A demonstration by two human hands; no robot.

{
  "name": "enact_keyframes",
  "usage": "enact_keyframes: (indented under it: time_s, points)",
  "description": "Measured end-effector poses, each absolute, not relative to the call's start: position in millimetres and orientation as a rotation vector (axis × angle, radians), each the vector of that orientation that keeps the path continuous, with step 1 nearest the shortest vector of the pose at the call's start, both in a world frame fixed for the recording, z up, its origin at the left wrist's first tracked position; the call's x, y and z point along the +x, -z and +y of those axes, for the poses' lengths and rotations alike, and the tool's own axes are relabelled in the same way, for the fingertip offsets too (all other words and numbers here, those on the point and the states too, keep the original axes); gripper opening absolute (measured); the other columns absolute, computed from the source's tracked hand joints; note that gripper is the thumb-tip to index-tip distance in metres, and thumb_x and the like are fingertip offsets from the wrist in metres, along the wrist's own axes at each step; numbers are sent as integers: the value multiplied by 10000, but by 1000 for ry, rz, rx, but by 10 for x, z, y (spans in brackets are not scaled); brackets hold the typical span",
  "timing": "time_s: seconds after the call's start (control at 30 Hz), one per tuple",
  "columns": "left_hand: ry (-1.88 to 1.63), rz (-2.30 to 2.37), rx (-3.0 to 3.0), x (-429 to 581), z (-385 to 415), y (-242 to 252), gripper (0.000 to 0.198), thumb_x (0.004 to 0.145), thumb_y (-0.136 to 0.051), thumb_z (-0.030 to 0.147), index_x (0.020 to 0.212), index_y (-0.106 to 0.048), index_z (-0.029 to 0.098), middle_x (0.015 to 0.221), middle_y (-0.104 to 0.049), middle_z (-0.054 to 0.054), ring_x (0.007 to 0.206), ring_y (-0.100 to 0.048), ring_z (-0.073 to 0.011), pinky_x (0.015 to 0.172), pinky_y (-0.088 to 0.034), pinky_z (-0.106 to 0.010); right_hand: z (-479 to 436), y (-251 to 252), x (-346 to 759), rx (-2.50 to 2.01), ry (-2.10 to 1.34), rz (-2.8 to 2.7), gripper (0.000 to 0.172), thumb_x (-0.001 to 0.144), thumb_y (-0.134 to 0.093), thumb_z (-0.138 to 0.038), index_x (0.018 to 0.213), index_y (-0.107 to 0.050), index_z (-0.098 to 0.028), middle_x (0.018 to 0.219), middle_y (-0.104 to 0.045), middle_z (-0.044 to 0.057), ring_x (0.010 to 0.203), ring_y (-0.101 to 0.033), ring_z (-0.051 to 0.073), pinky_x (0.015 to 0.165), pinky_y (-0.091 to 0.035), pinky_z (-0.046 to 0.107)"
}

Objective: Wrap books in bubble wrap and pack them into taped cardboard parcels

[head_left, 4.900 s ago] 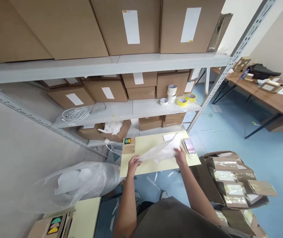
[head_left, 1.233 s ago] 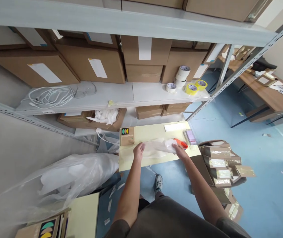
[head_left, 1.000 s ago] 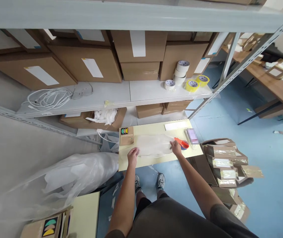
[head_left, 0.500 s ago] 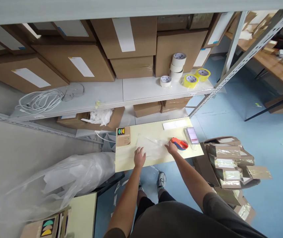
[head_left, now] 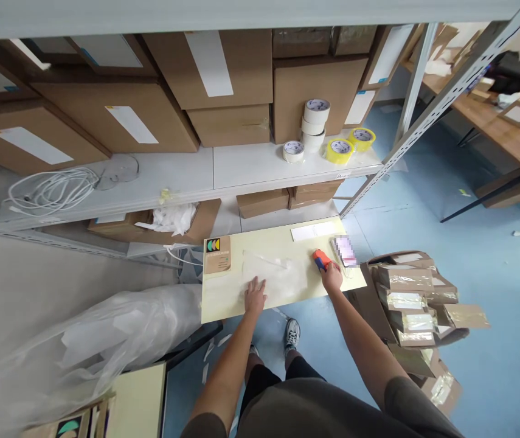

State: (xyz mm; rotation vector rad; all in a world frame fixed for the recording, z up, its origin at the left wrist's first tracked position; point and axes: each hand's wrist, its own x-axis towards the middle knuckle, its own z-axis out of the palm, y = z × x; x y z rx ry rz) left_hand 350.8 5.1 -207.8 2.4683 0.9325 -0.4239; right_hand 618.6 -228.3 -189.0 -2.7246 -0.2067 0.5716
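A thin translucent plastic sheet or bag [head_left: 282, 274] lies flat on the pale yellow tabletop [head_left: 223, 301]. My left hand [head_left: 255, 295] rests on its near left part, fingers spread. At the right of the table my right hand [head_left: 331, 277] is closed around an orange and blue tape dispenser [head_left: 321, 258]; its underside is hidden. Just beyond that hand lies a phone-like device with a blurred screen [head_left: 344, 250]. A small brown box with a coloured print [head_left: 217, 255] sits at the table's left end, and a white strip [head_left: 313, 231] lies near the far edge.
Behind the table, a grey shelf [head_left: 173, 170] carries large cartons [head_left: 318, 91], rolls of white tape [head_left: 313, 125], yellow tape [head_left: 339, 151] and a coiled white cable [head_left: 54, 191]. Packed boxes [head_left: 408, 298] stand on the floor at right. Plastic wrapping [head_left: 150, 322] bulges at left.
My right hand has left the plastic sheet's right edge and taken hold of the tape dispenser, turning it. My left hand has flattened on the sheet. The view has shifted slightly.
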Motion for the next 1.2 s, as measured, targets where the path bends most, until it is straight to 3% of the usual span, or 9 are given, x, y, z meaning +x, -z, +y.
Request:
enact_keyframes:
  time_s: [0.2,0.3,0.43,0.6,0.8,0.97,1.1,1.2]
  points:
    - [233,863,2379,3581,114,1996,663,907,-716,311,1547,-567,400,1737,-367,-48,1538,-388,-375,1264,-318,-547,-2059,1800,5968,-2775,-328,-399,502,985,-491,-363,1435,-597,-169,1364,-636,208,1307,-552,373,1084,-431,466]
    - [41,992,2363,3423,178,2016,598,948,-649,307,1542,-585,330,1730,-374,-92,1565,-344,-385,1284,-271,-561,-1834,1817,5603,-2588,-595,-924,517,1025,-464,-392,1505,-580,-241,1490,-600,152,1393,-508,336,1151,-405,439]
    - [-35,1282,2306,3068,369,2080,636,954,-632,356,1569,-547,217,1720,-358,-192,1621,-221,-413,1287,-226,-609,-1675,1952,5253,-2587,-896,-1169,641,1051,-479,-471,1662,-389,-297,1766,-292,96,1620,-247,330,1234,-309,473]
    - [221,1302,2227,2778,607,2150,847,851,-761,519,1614,-483,277,1769,-260,-153,1638,-118,-458,1278,-233,-626,-1985,2134,5353,-2678,-937,-1162,605,1073,-455,-489,1646,-428,-295,1800,-166,80,1666,-123,296,1281,-226,496]
    - [212,1272,2280,2756,589,2167,869,855,-748,541,1635,-464,283,1776,-245,-138,1627,-120,-489,1263,-229,-654,-2153,2177,5420,-2696,-755,-1166,538,1013,-560,-364,1532,-589,-227,1755,-308,126,1642,-223,337,1259,-317,510]
    - [106,1220,2388,2719,827,1982,769,950,-611,553,1642,-455,256,1741,-341,-135,1599,-252,-434,1239,-308,-608,-1291,2067,5114,-2469,-327,-1187,416,1018,-516,-347,1341,-722,-185,1593,-547,170,1527,-427,351,1198,-431,539]
    - [-82,1339,2300,2665,1448,1906,672,1025,-474,415,1648,-424,168,1711,-393,-162,1574,-329,-381,1246,-346,-542,-182,2043,4787,-2277,-522,-1283,508,1044,-496,-401,1470,-634,-161,1614,-534,153,1559,-395,307,1259,-381,494]
    - [-71,1403,2109,2634,2025,1975,715,969,-564,304,1639,-403,112,1702,-389,-209,1576,-347,-371,1221,-394,-497,595,2122,4540,-2314,-812,-1182,601,1042,-514,-411,1587,-512,-159,1671,-464,141,1598,-333,317,1271,-359,496]
